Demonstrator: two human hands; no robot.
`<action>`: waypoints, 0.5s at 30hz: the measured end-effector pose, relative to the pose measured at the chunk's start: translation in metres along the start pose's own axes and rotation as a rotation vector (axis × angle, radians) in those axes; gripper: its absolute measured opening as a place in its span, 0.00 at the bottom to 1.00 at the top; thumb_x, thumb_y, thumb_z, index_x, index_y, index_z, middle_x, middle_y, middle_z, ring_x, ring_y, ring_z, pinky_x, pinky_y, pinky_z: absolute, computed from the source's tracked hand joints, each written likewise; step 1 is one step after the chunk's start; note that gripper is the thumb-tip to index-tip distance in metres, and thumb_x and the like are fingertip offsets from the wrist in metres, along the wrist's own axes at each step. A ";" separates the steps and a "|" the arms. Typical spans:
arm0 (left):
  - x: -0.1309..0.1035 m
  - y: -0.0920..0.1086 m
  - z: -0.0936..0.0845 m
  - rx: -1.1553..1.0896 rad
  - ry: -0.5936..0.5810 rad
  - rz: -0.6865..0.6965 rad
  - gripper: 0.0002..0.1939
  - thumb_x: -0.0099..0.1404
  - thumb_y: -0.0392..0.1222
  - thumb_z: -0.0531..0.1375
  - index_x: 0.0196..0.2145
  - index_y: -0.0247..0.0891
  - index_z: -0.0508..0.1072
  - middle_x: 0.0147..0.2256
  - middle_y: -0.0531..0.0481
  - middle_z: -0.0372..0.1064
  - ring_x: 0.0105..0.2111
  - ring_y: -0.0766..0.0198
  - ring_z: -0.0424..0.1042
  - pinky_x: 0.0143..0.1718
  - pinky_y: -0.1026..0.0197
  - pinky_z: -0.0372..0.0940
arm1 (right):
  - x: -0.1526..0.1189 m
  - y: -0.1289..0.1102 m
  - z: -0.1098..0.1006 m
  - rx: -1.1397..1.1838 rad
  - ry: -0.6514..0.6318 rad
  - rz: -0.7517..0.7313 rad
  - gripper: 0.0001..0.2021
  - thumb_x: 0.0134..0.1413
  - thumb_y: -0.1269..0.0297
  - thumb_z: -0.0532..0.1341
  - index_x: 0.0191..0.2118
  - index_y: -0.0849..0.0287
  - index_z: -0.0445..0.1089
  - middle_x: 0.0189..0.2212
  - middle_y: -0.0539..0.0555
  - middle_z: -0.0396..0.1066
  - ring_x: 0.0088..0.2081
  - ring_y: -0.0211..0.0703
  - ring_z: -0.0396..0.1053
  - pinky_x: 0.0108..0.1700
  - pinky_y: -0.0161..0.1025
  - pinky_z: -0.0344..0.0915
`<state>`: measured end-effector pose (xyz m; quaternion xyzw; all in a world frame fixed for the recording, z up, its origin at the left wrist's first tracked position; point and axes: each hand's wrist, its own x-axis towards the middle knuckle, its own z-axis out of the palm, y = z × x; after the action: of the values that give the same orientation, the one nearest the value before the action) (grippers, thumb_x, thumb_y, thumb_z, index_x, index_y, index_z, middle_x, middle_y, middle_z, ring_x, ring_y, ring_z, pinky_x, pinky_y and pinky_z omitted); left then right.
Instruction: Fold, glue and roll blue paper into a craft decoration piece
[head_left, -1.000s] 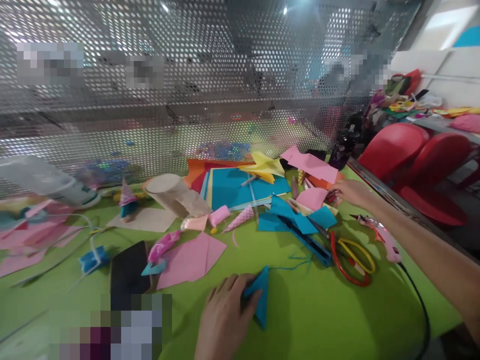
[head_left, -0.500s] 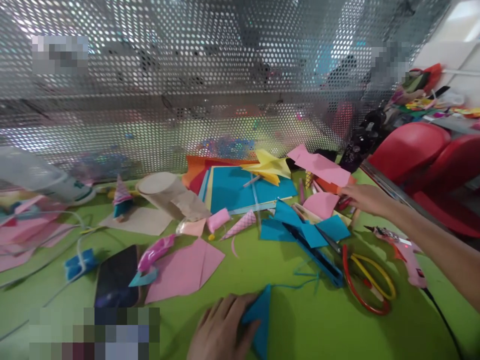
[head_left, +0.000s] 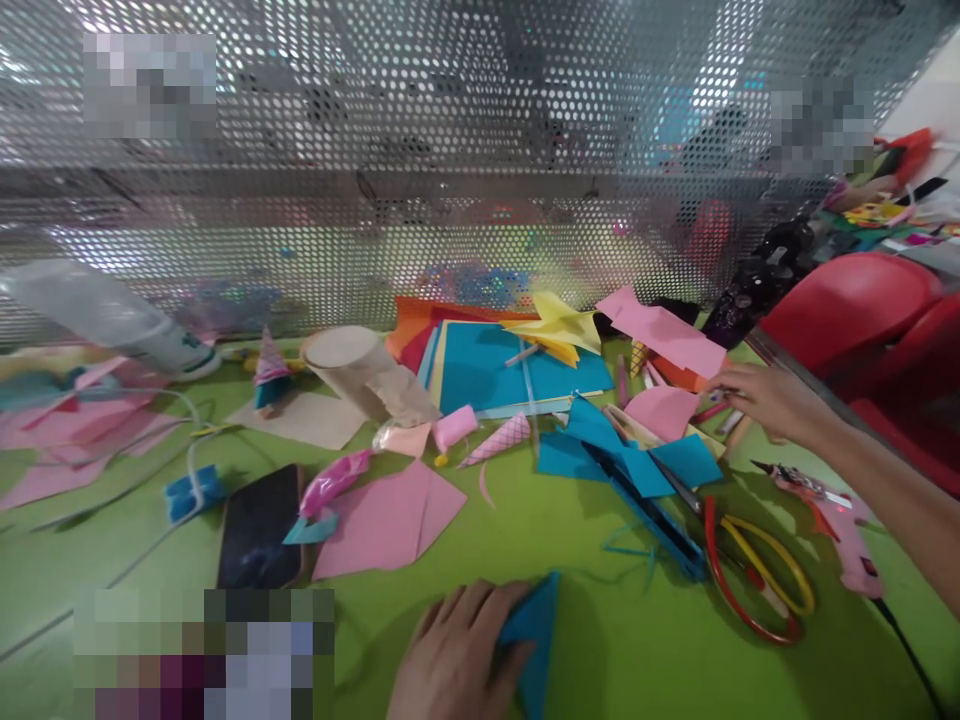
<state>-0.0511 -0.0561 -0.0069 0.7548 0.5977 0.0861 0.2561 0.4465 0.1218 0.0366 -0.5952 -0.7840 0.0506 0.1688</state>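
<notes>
My left hand [head_left: 466,650] rests at the near edge of the table with a folded piece of blue paper [head_left: 543,640] between thumb and fingers. The paper comes to a point at its top. At the back right, my right hand [head_left: 761,400] reaches over a cluster of pens [head_left: 729,420] beside a pink paper sheet [head_left: 664,335]. Its fingers are bent together; whether a pen is in them is too small to make out. Between the hands lie scissors with red and yellow handles [head_left: 787,580], their blades under cut blue paper [head_left: 577,455].
A pink glue gun [head_left: 844,540] with a black cord lies under my right forearm. Left are a phone [head_left: 262,530], pink paper [head_left: 390,520], a paper-wrapped roll [head_left: 349,365] and a plastic bottle [head_left: 112,315]. A perforated metal screen [head_left: 450,130] closes the back; red chairs [head_left: 855,320] stand right.
The view has turned slightly left, so everything sits further right. My right hand has shifted slightly among the pens, with more of them showing below its fingers. My left hand keeps the blue paper.
</notes>
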 end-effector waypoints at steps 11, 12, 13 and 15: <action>0.002 0.009 -0.016 0.029 -0.010 0.029 0.16 0.75 0.42 0.60 0.57 0.49 0.80 0.55 0.45 0.80 0.55 0.45 0.77 0.56 0.43 0.68 | -0.028 -0.112 -0.022 0.733 0.053 0.324 0.25 0.65 0.41 0.65 0.55 0.54 0.81 0.36 0.54 0.77 0.33 0.43 0.74 0.34 0.38 0.71; 0.002 0.013 -0.019 0.042 -0.009 0.014 0.15 0.76 0.42 0.60 0.57 0.48 0.80 0.55 0.44 0.80 0.55 0.45 0.77 0.57 0.43 0.68 | -0.036 -0.126 -0.021 0.777 0.057 0.350 0.25 0.63 0.39 0.67 0.53 0.54 0.82 0.34 0.53 0.76 0.31 0.41 0.71 0.32 0.38 0.70; 0.001 0.016 -0.022 0.049 -0.006 0.007 0.15 0.76 0.42 0.61 0.56 0.46 0.80 0.55 0.44 0.80 0.56 0.45 0.77 0.57 0.43 0.68 | -0.046 -0.138 -0.020 0.779 0.058 0.368 0.26 0.61 0.38 0.68 0.52 0.54 0.82 0.33 0.53 0.75 0.30 0.40 0.69 0.32 0.38 0.70; 0.000 0.020 -0.027 0.050 0.029 0.015 0.14 0.76 0.43 0.62 0.57 0.44 0.79 0.55 0.43 0.80 0.57 0.45 0.76 0.57 0.44 0.68 | -0.067 -0.160 -0.014 0.700 0.090 0.372 0.26 0.59 0.38 0.69 0.54 0.51 0.83 0.34 0.54 0.77 0.31 0.42 0.70 0.34 0.40 0.73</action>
<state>-0.0454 -0.0517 0.0258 0.7639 0.5979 0.0841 0.2279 0.3201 0.0108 0.0814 -0.6351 -0.5899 0.3183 0.3838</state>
